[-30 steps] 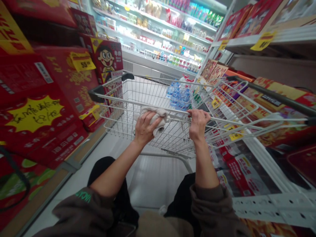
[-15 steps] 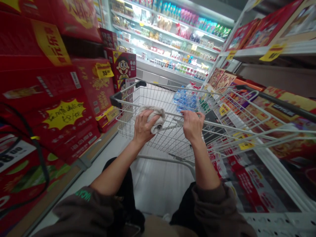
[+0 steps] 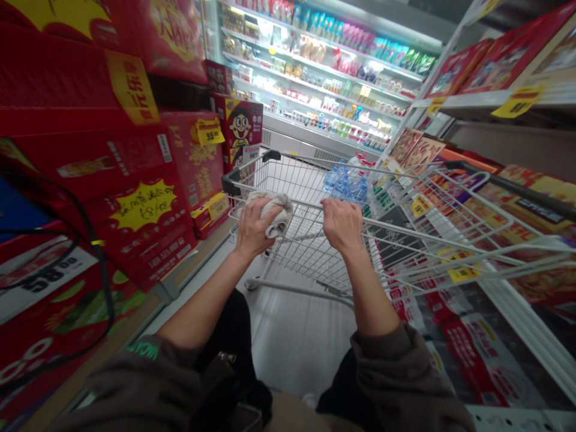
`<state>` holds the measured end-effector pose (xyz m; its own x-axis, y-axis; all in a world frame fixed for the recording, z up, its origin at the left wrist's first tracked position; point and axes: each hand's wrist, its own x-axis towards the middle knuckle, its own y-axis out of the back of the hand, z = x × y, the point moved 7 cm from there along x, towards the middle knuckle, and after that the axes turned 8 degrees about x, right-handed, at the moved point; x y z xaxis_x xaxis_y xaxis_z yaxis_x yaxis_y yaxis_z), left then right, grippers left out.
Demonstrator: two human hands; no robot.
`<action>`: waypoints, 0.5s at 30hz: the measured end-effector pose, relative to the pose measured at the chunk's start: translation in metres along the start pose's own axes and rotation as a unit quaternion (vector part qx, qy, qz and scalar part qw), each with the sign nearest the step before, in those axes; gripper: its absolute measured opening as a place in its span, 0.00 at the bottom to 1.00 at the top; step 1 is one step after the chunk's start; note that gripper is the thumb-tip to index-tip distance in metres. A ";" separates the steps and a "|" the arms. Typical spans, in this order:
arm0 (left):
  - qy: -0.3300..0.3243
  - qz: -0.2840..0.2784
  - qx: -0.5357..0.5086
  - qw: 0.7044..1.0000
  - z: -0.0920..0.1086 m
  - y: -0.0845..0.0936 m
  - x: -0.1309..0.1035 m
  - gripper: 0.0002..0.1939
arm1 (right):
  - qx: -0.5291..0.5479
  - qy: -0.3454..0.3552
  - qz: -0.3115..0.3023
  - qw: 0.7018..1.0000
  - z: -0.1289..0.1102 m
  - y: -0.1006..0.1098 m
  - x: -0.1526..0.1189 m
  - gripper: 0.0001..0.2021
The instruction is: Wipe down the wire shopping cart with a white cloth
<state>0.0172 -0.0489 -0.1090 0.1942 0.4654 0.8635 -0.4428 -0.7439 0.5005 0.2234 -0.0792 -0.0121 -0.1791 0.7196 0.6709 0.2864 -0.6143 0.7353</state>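
Note:
A wire shopping cart [image 3: 306, 252] stands sideways in front of me, its handle end to the right. My left hand [image 3: 255, 228] is closed around a bunched, light grey cloth [image 3: 279, 217] and presses it on the near top rail, close to the cart's left corner. Farther right along the same rail, my right hand [image 3: 342, 223] grips the metal with its fingers curled over it. A dark panel [image 3: 396, 235] shows at the cart's right part.
Red boxes [image 3: 135, 159] with yellow price tags are stacked on the left, with a black cable hanging before them. Shelves of packaged goods [image 3: 490, 99] line the right side. Blue-tinted bottles [image 3: 346, 183] and a lit refrigerated display [image 3: 315, 78] lie beyond the cart.
The view has shifted, so the shelves and boxes appear farther right. My left hand with the cloth and my right hand sit slightly farther left along the cart's rail.

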 end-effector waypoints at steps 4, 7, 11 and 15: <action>0.014 -0.027 -0.010 0.999 -0.012 -0.005 -0.012 0.27 | -0.026 0.017 0.014 0.999 -0.005 -0.011 -0.002 0.24; 0.025 -0.036 -0.022 0.999 -0.030 0.006 -0.007 0.28 | -0.035 0.020 0.030 0.999 -0.002 -0.012 -0.004 0.23; 0.043 0.006 -0.015 0.999 -0.055 0.021 0.010 0.28 | -0.033 0.018 0.048 0.998 -0.001 -0.013 -0.007 0.22; 0.094 0.011 -0.017 0.995 -0.072 0.009 -0.001 0.23 | -0.037 0.027 0.069 0.997 -0.003 -0.013 -0.009 0.22</action>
<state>-0.0500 -0.0211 -0.1095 0.0181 0.5339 0.8453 -0.4752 -0.7393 0.4771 0.2188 -0.0788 -0.0275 -0.1932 0.6094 0.7689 0.2411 -0.7302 0.6393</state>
